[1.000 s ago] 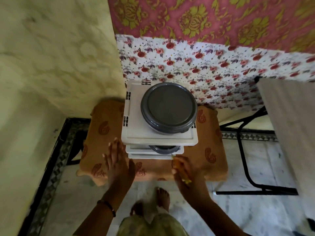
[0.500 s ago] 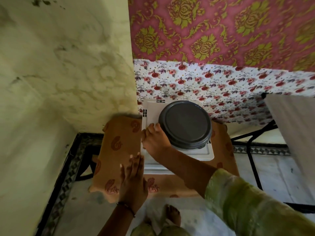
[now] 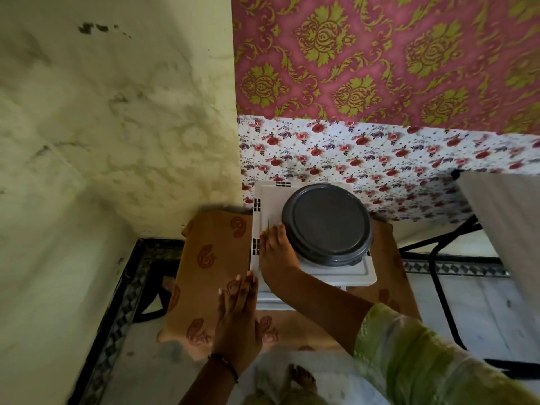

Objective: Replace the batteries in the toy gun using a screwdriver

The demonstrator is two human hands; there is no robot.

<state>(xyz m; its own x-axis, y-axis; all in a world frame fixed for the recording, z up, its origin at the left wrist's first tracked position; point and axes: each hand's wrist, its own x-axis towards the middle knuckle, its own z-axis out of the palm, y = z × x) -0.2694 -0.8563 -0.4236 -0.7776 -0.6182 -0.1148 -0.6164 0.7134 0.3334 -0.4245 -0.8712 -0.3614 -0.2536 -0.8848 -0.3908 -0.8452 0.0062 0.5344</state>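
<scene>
My right hand (image 3: 276, 252) rests on top of a white plastic drawer unit (image 3: 336, 273), to the left of a round grey lidded container (image 3: 327, 220). It holds a screwdriver (image 3: 267, 226); a bit of yellow handle and the thin shaft stick out past the fingers toward the wall. My left hand (image 3: 238, 314) is held flat with straight fingers, fingertips by the unit's front left corner, holding nothing. No toy gun or batteries are in view.
The drawer unit stands on a low table under an orange patterned cloth (image 3: 210, 267), pushed into a wall corner. A black metal frame (image 3: 438, 285) and a pale cloth-covered surface (image 3: 508, 229) are at the right. My bare feet (image 3: 302, 378) are on the marble floor.
My right hand has risen from the front of the drawers to the top of the unit, carrying the screwdriver. The left hand has stayed flat near the front left corner.
</scene>
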